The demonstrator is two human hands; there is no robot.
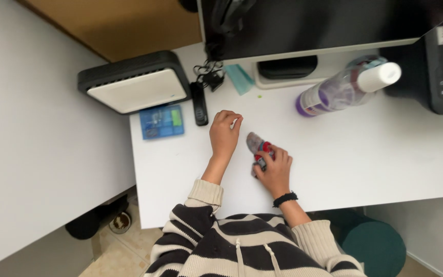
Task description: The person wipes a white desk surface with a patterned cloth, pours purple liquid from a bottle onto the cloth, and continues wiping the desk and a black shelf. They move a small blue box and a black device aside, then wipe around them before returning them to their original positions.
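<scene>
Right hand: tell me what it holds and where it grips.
The right hand grips a small red-and-grey object by its near end, resting on the white desk. The left hand holds nothing visible.
</scene>
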